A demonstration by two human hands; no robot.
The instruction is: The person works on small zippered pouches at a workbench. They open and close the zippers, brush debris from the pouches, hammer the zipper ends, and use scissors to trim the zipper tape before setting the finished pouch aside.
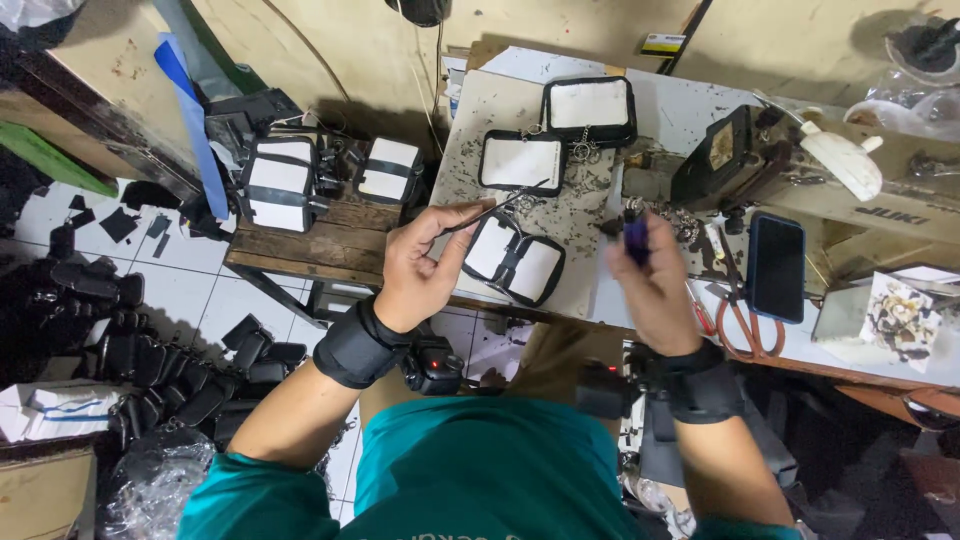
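**Thin tool and small purple piece held over a half-made pouch**

While my left hand (pixel 415 270) pinches a thin dark tool (pixel 490 212) between thumb and forefinger, its tip hangs just above an open black-edged pouch (pixel 515 258) with pale panels, lying near the front edge of the counter (pixel 580 215). I judge the light pinch suits fine work.

My right hand (pixel 655 290), motion-blurred, has its fingers closed round a small purple object (pixel 636 240), raised above the counter; its exact shape I cannot tell.

Two similar flat pouches (pixel 522 162) lie further back, rectangular with rounded corners. Orange-handled scissors (pixel 740 325) and a dark, glossy phone (pixel 776 266) rest to the right. A rough wooden bench (pixel 330 245) on the left carries more black-strapped cases (pixel 280 182). Black wrist wraps circle both forearms.
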